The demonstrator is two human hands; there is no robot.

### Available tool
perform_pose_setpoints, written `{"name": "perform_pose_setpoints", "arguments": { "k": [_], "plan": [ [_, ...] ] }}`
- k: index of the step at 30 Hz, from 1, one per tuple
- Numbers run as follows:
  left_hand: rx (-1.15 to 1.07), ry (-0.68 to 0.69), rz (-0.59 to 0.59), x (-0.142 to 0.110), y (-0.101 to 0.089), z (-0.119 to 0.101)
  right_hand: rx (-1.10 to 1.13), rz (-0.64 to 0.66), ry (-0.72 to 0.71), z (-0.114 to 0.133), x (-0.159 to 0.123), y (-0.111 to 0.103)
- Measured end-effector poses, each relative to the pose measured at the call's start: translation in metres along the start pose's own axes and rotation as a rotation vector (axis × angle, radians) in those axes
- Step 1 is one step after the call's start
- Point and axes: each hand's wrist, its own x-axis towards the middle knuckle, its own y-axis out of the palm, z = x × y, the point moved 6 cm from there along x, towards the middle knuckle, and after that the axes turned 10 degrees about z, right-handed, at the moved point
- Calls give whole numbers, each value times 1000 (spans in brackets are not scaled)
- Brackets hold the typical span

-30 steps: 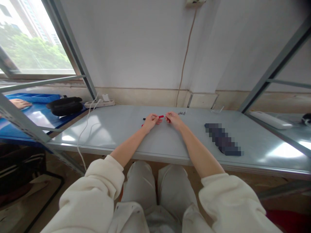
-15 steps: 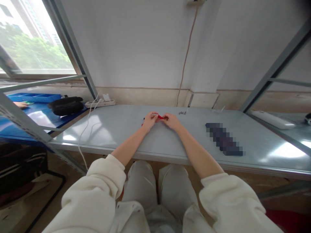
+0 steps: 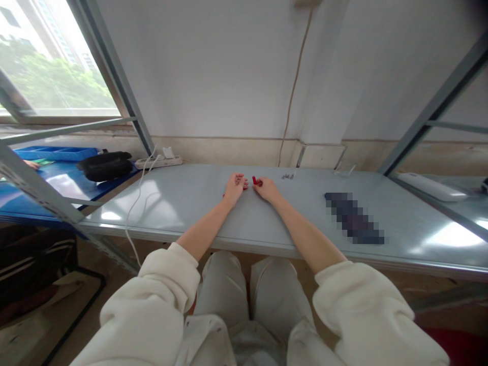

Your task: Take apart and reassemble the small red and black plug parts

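Pale grey wall (image 3: 209, 76) fills the back of the head view, with a beige cable (image 3: 294, 86) running down it and a bright window (image 3: 57, 71) at the left. Below it stretches a shiny grey table (image 3: 198, 218), with metal posts at both ends.

The person sits at the table, sleeves pushed up, both forearms reaching over it. Near the middle, the two hands are apart but close, with a narrow gap between them. The right hand (image 3: 267, 189) has its fingertips closed on a small red piece (image 3: 254, 180), which sticks up on the side facing the other hand. The left hand (image 3: 235, 189) has its fingers loosely curled; some red shows at its edge, but I cannot tell whether it grips anything.

Just beyond the right hand lie a few small grey bits (image 3: 287, 177). Farther right are a clear object (image 3: 345, 172) by the wall and a dark, pixelated item (image 3: 354, 219) nearer the front edge. At the left, a white power strip (image 3: 160, 161) sits at the back with a white cord (image 3: 131, 208) trailing over the front, and a black bag (image 3: 104, 166) and blue tray (image 3: 57, 152) rest on the neighbouring blue table (image 3: 64, 180).
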Motion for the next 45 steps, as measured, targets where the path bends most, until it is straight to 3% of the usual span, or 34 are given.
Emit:
{"name": "perform_pose_setpoints", "arguments": {
  "k": [20, 24, 28, 31, 34, 38, 45],
  "plan": [
    [133, 69, -53, -1, -5, -8, -98, 81, 56, -1, 3, 2],
    [255, 164, -112, 0, -18, -24, -109, 100, 82, -3, -1, -1],
    [572, 266, -154, 0, -41, -46, -98, 122, 120, -8, -7, -3],
    [813, 262, -162, -1, -55, -49, -111, 130, 127, -8, -11, -5],
    [1018, 196, -11, -2, -55, -39, -124, 128, 89, -5, -14, -6],
    [1121, 49, 135, -3, -58, -21, -127, 120, 62, -2, -15, -5],
    [1111, -47, 26, -7, -67, -18, -118, 117, 60, -3, -15, -7]
  ]
}}
